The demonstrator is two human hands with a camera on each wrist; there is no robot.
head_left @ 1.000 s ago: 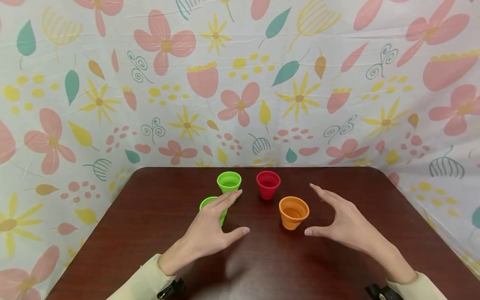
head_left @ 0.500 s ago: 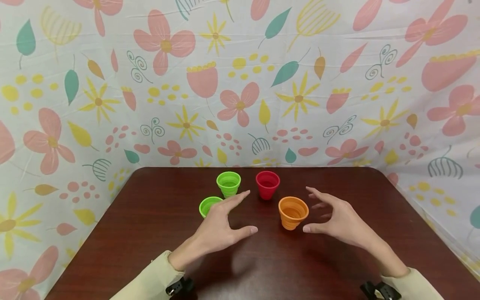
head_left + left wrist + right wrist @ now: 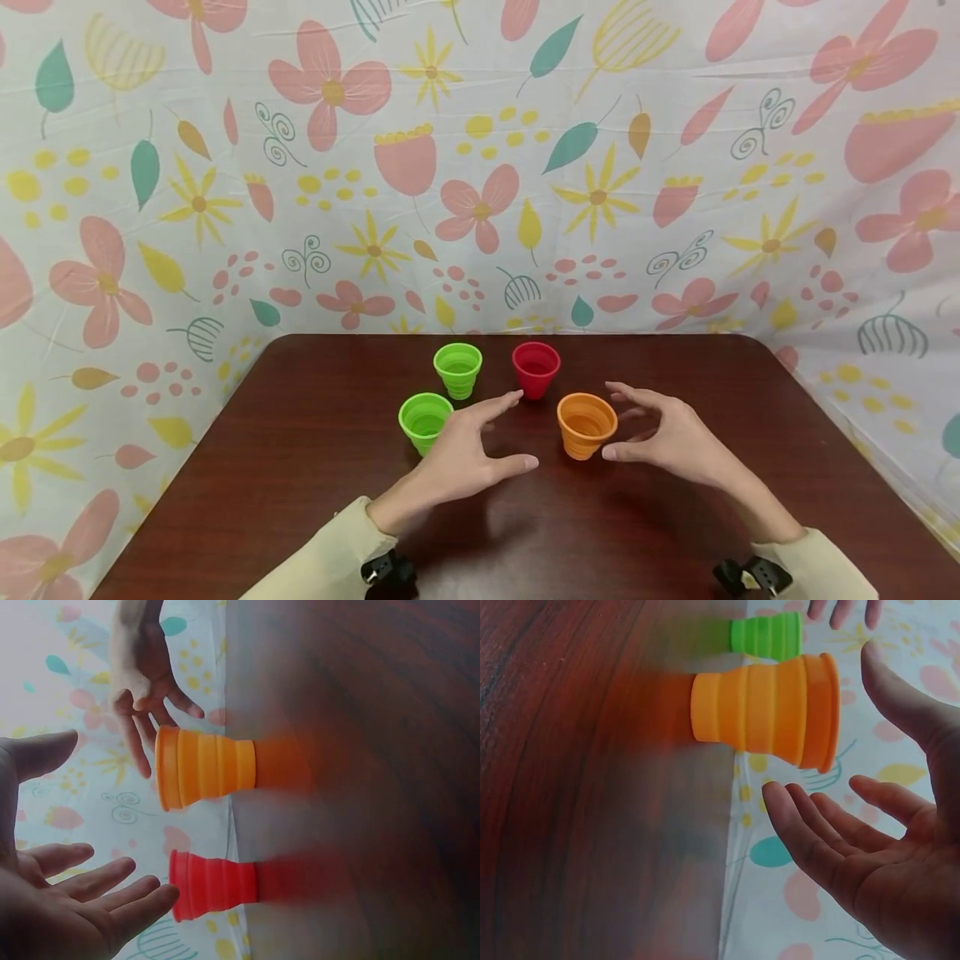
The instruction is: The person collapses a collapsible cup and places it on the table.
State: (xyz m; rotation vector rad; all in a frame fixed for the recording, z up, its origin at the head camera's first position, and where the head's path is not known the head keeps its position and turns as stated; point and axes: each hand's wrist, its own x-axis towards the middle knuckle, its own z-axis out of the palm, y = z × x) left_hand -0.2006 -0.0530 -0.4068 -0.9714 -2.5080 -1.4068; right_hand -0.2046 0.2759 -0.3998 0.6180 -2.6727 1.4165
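An orange ribbed cup (image 3: 587, 427) stands upright on the dark table. Close at its right side is my right hand (image 3: 678, 437), thumb and fingers spread apart with nothing between them. My left hand (image 3: 468, 454) hovers left of the orange cup, also spread and holding nothing; it overlaps part of the nearer green cup (image 3: 424, 417) in the head view. In the left wrist view the orange cup (image 3: 206, 766) and a red cup (image 3: 214, 886) stand beyond the left fingers. The right wrist view has the orange cup (image 3: 769, 712) just past the right fingertips.
Behind stand a second green cup (image 3: 458, 371) and the red cup (image 3: 536, 370), both upright. The brown table (image 3: 315, 417) ends at a flower-patterned cloth (image 3: 480, 167) hanging at the back and sides. Black wrist straps (image 3: 388, 573) show at the sleeves.
My left hand has moved right, away from the green cups, uncovering more of them. My right hand has shifted slightly left, closer to the orange cup. The cups have stayed put.
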